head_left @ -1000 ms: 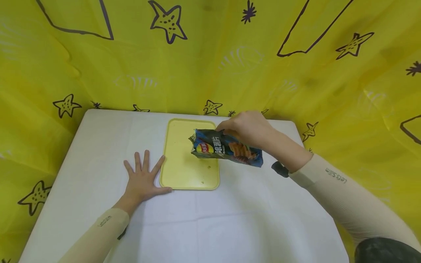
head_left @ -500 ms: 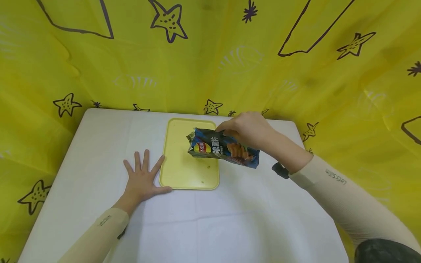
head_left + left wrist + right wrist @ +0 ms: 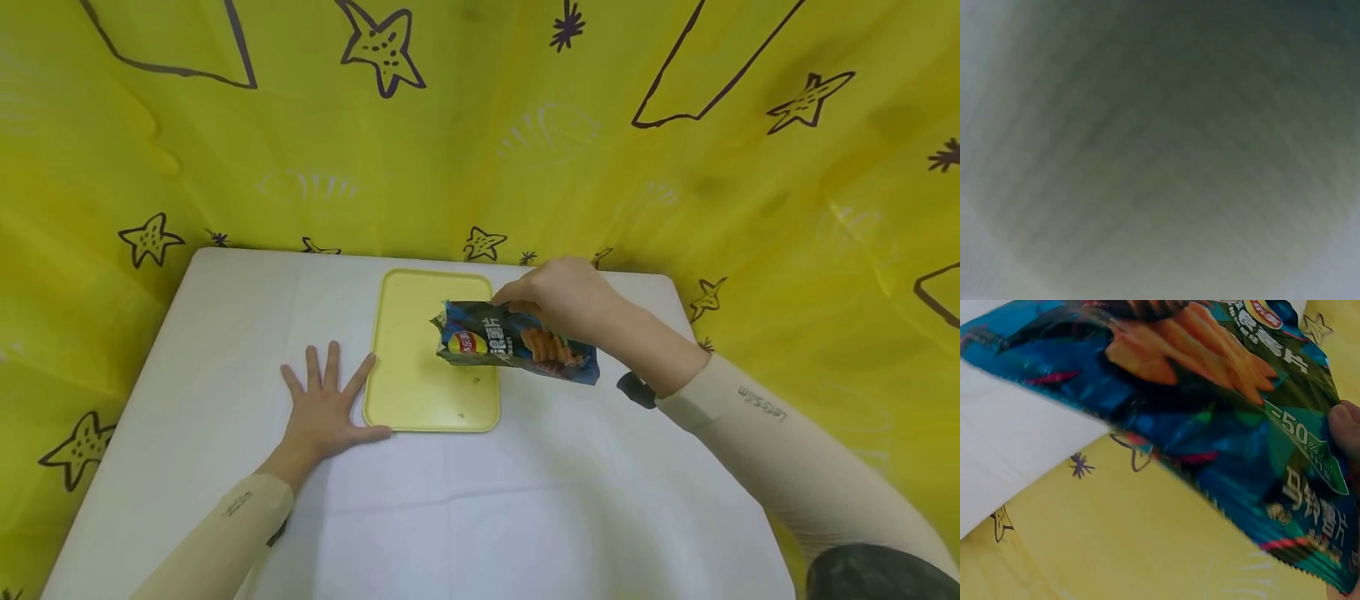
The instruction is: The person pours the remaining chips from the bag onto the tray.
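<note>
My right hand (image 3: 564, 296) pinches a dark blue potato chip bag (image 3: 517, 342) by its upper edge. The bag lies on its side in the air over the right part of a yellow tray (image 3: 420, 400), its torn open end facing left. In the right wrist view the bag's printed front (image 3: 1210, 419) fills much of the picture, with a fingertip (image 3: 1344, 422) at its right edge. Spread flat, my left hand (image 3: 322, 417) touches the tray's left side with forefinger and thumb. Only blurred sleeve fabric (image 3: 1160, 175) shows in the left wrist view.
A few small crumbs (image 3: 476, 381) lie on the tray. Beneath it is a table with a white cloth (image 3: 450, 517). A yellow curtain (image 3: 450, 150) with starfish drawings hangs right behind the table and at both sides.
The chip bag shifts slightly left, then back right and a little lower at its open end. My left hand and the tray stay in place.
</note>
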Demonstrator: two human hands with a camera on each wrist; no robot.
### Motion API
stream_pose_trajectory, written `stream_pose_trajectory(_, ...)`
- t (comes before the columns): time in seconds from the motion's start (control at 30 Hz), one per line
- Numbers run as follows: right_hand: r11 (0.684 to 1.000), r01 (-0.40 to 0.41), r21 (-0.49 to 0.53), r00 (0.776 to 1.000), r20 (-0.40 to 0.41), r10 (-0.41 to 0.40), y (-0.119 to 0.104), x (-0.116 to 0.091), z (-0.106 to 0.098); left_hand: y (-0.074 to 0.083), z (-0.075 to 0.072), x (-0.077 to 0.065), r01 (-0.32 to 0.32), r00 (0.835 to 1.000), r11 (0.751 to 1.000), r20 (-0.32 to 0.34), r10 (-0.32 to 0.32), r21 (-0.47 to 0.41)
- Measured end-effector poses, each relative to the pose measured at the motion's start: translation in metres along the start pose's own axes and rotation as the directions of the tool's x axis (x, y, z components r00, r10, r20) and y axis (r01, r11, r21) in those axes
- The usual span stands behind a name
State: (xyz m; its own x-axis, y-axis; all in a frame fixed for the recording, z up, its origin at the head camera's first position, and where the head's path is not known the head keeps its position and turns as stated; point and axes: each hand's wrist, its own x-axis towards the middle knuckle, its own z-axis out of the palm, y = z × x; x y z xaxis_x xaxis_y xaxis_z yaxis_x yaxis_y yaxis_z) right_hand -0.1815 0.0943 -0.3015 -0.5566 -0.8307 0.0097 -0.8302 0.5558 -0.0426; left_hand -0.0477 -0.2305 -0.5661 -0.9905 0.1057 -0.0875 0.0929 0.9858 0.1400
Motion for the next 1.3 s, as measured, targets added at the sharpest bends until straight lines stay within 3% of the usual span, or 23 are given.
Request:
stream_pose_trajectory(0.37,1.000,0.004,0.004,1.000,-0.011,-0.004,-0.0024,0.0032,-0.0058,-0.0019,0.0048,0.0013,0.006,1.000,1.000,0.003,-0.006,0.022)
stream_pose_trajectory(0.67,1.000,0.007,-0.018,0.999,0.053,-0.006,-0.0057,0.0062,-0.0037,-0.0007,0.0042,0.0012,0.011,1.000,1.000,0.005,-0.011,0.014)
stream_pose_trajectory(1.3,0.999,-0.013,-0.049,0.999,0.039,0.015,-0.0074,0.0021,-0.0055,-0.0004,0.0032,-0.0001,0.010,1.000,1.000,0.007,-0.010,0.018)
